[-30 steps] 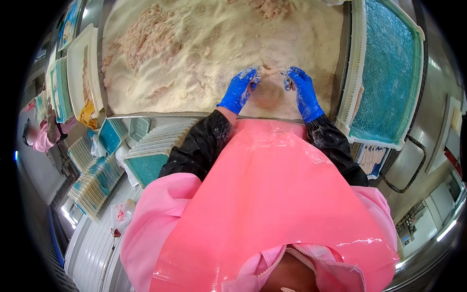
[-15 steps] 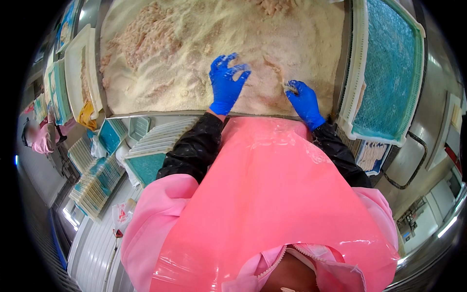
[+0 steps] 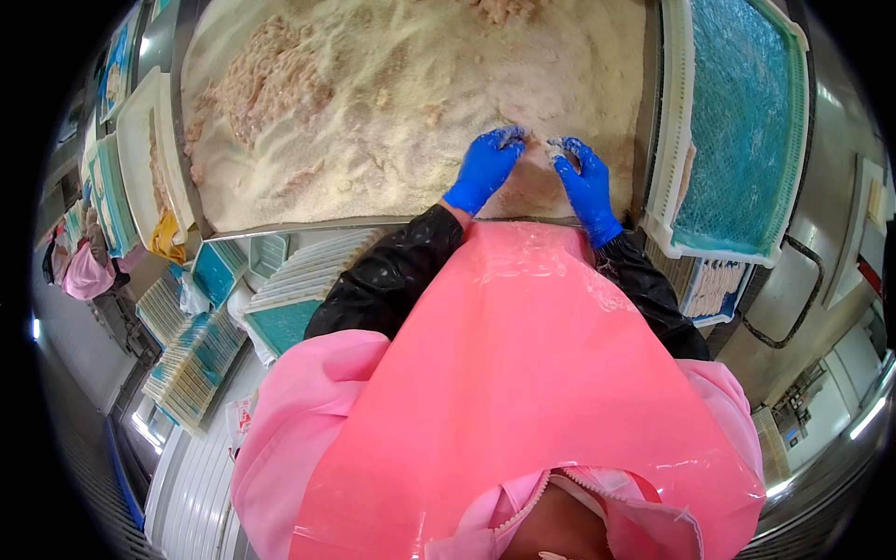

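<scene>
A metal-rimmed tray (image 3: 639, 103) holds a bed of pale crumb coating (image 3: 373, 159) with heaps of pink, raw-looking meat (image 3: 266, 79). Near its front right, my left hand (image 3: 492, 161) in a blue glove has fingers closed at a pinkish piece of meat (image 3: 530, 149). My right hand (image 3: 583, 182), also gloved and dusted with crumbs, sits just right of it, thumb and fingers curled together on something too small to make out. Both fingertips nearly meet over the coating.
At the right is a white crate with turquoise mesh (image 3: 737, 121). Trays (image 3: 145, 149), a yellow cloth (image 3: 166, 233) and stacked racks (image 3: 191, 369) stand at the left. A co-worker in pink (image 3: 89, 271) is at the far left. A metal rail (image 3: 793, 336) runs at the right.
Since half a second ago, my left hand has moved right from a spread-fingered pose and closed beside my right hand, which has shifted slightly up. The view has shifted slightly.
</scene>
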